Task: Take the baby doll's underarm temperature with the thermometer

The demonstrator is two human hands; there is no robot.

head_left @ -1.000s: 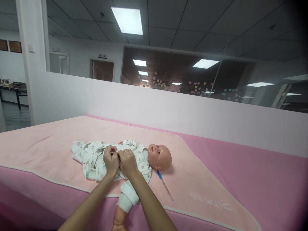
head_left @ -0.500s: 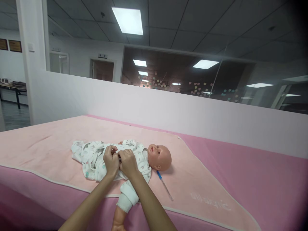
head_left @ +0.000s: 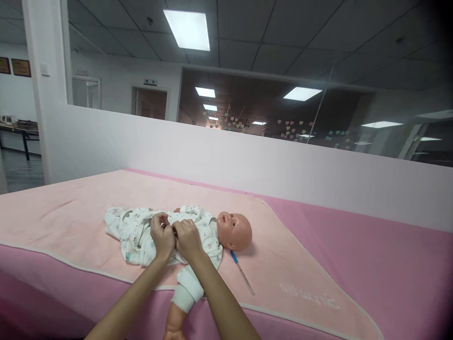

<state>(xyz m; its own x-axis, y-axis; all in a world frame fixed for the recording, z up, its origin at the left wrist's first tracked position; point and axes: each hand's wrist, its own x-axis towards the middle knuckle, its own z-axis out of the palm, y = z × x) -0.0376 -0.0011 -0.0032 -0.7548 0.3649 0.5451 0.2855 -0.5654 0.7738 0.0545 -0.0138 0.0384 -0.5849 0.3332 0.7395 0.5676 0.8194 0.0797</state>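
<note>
A baby doll (head_left: 238, 230) lies on its back, head to the right, in white printed baby clothes (head_left: 136, 243). Over the front of the clothes, my left hand (head_left: 163, 238) and my right hand (head_left: 187, 240) meet side by side with fingers curled. Both seem to pinch the front of the garment, though the fingertips are mostly hidden. The doll's near arm (head_left: 182, 302), in a white sleeve, hangs over the front edge beneath my right forearm. Beside the doll's head lies a thermometer (head_left: 243, 274) with a blue end.
A pale pink towel (head_left: 88, 193) with a white border lies under the doll, on a darker pink padded surface (head_left: 354, 236). Behind it rises a low white wall (head_left: 247, 163) with glass above. A table (head_left: 21, 130) stands in the room at far left.
My left hand's fingers have shifted slightly and loosened a little at the garment. My right hand, the doll and the thermometer stay practically where they were.
</note>
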